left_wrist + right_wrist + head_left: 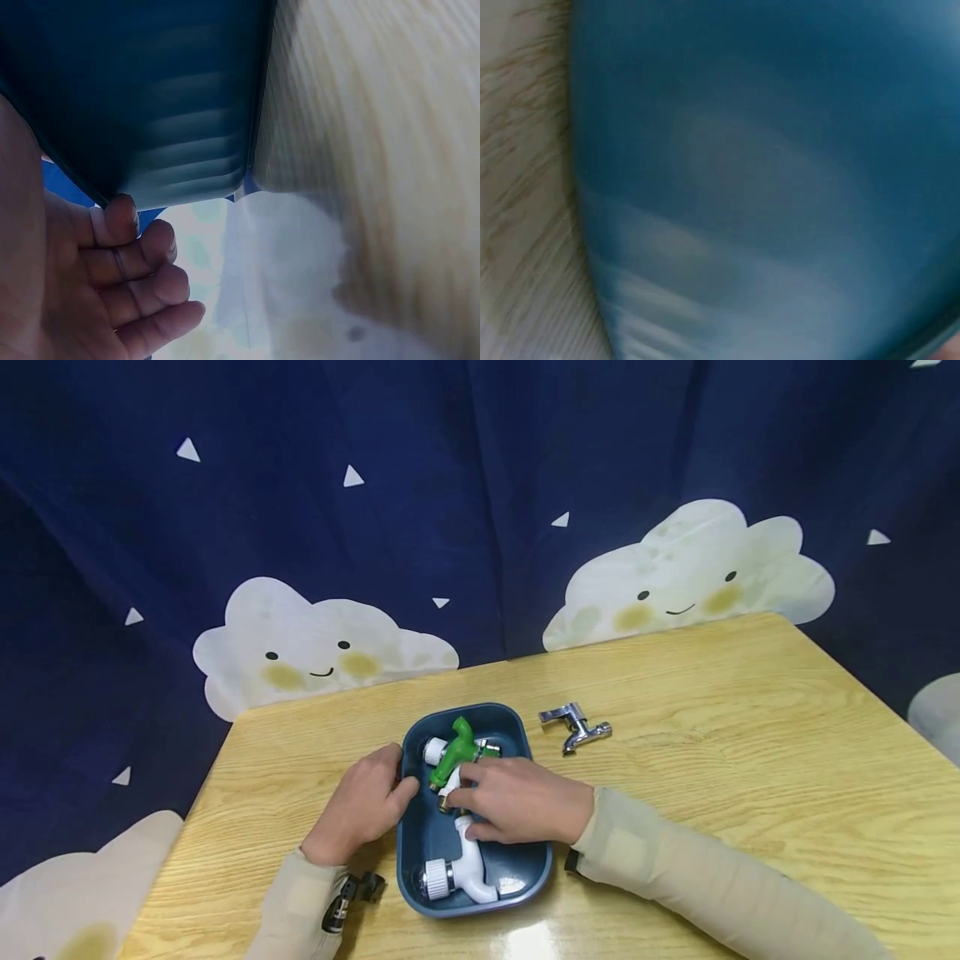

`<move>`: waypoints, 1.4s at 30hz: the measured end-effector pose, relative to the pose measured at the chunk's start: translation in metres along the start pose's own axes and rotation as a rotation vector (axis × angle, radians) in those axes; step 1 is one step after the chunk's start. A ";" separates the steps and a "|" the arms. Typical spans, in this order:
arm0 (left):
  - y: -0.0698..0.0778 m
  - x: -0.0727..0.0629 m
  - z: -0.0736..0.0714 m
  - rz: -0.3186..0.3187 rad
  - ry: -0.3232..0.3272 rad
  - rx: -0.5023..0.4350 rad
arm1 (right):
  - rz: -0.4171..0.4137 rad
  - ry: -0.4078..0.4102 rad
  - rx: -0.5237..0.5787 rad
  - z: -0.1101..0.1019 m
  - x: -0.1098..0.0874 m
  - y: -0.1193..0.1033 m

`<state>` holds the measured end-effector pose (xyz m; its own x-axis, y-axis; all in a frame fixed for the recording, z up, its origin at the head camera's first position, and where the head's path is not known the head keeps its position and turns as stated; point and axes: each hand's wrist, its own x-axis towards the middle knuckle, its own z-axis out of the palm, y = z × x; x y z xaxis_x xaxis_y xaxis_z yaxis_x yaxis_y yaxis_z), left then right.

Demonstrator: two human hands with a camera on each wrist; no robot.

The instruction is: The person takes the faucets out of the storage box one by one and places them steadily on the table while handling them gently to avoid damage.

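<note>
A dark blue plastic basin (411, 852) stands on the table with taps inside it. My left hand (367, 802) holds its left rim, thumb over the edge; in the left wrist view the curled fingers (157, 244) show outside the wall. Reaching over the right rim, my right hand (517, 797) grips a white tap (451, 783) in the middle of the basin, mostly hidden under the fingers. Beyond it lies a green tap (456, 752) with a white ribbed end. Nearest me, another white tap (471, 864) lies by the right thumb. The right wrist view shows mainly the basin's outer wall (742, 187).
A chrome tap (576, 727) lies on the wooden table (712, 735), just right of the basin's far corner. Behind the table hangs a dark blue curtain (450, 485) with smiling clouds. A black wrist device (348, 897) sits on the left sleeve.
</note>
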<state>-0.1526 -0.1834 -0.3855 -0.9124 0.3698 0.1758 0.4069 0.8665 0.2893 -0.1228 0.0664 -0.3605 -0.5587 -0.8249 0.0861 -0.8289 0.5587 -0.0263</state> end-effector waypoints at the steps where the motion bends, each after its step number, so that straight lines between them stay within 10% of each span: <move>1: 0.000 0.000 0.000 -0.001 -0.002 -0.001 | 0.001 -0.004 -0.001 0.000 0.000 0.000; 42: -0.001 -0.003 -0.001 -0.016 -0.026 -0.022 | -0.218 -0.172 0.123 0.001 0.004 -0.012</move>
<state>-0.1504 -0.1854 -0.3854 -0.9197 0.3645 0.1460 0.3924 0.8649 0.3129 -0.1150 0.0561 -0.3611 -0.3550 -0.9325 -0.0668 -0.9209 0.3611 -0.1467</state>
